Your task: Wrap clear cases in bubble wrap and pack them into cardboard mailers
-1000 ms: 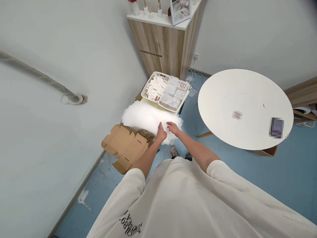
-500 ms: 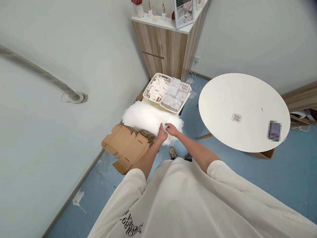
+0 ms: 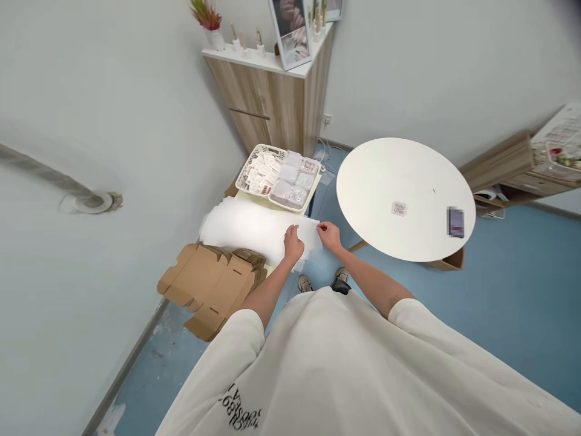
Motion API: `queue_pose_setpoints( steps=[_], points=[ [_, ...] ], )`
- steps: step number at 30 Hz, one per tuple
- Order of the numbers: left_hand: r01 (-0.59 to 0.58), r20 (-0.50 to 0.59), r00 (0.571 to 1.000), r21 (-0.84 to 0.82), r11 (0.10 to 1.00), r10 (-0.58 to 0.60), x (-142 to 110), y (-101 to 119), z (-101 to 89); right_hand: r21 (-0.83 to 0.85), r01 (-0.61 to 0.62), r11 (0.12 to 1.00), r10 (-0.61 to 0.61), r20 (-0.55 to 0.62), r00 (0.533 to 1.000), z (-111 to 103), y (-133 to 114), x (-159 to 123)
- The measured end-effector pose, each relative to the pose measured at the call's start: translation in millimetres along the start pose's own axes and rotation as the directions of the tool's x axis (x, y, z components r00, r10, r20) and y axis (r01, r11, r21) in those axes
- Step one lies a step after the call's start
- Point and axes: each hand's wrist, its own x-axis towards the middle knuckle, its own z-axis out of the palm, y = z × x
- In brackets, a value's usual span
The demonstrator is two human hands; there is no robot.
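A soft white foam sheet lies in a bunched layer low in the corner, and both hands are on it. My left hand grips its near edge, with the fingers curled over the foam. My right hand pinches the sheet's right end. Flattened cardboard box blanks lie stacked to the left of my left hand. Just beyond the foam stands a white plastic basket holding small packets and clear bags.
A round white table stands to my right, holding a small clear pack and a blurred phone. A wooden cabinet fills the corner behind the basket. Both my shoes show below my hands on the blue floor.
My hands have moved apart, with the right hand now at the sheet's right end. The whole view has turned, shifting the room to the left in the picture.
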Motion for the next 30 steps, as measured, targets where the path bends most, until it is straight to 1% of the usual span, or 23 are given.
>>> queue_pose_setpoints(
  steps=[5, 8, 12, 17, 22, 26, 30],
  points=[
    [-0.107, 0.114, 0.988, -0.014, 0.994, 0.107, 4.2, 37.1, 43.3, 0.049, -0.027, 0.998, 0.035, -0.165, 0.986, -61.5, 49.8, 2.8],
    [-0.165, 0.202, 0.966, -0.004, 0.986, 0.163, 8.2, 61.6, 71.0, 0.043, -0.066, 0.997, 0.074, -0.2, 0.977, -98.0, 81.1, 4.3],
    [-0.218, 0.314, 0.928, 0.019, 0.976, 0.201, 15.6, 96.0, 110.1, 0.047, -0.157, 0.986, 0.164, -0.227, 0.96, -144.7, 125.2, 8.3],
    [-0.244, 0.432, 0.882, 0.074, 0.967, 0.189, 26.7, 142.4, 165.7, 0.034, -0.27, 0.962, 0.271, -0.207, 0.94, -199.7, 181.9, 18.3],
    [-0.275, 0.506, 0.848, 0.167, 0.947, 0.156, 39.2, 183.4, 225.8, 0.018, -0.358, 0.934, 0.355, -0.176, 0.918, -247.5, 235.5, 32.5],
    [-0.303, 0.586, 0.801, 0.217, 0.928, 0.125, 44.9, 207.5, 268.4, -0.006, -0.42, 0.907, 0.415, -0.147, 0.898, -276.6, 274.6, 40.5],
    [-0.325, 0.627, 0.774, 0.269, 0.907, 0.091, 46.1, 221.9, 301.7, -0.011, -0.465, 0.885, 0.462, -0.102, 0.881, -295.6, 306.4, 43.8]
  ],
)
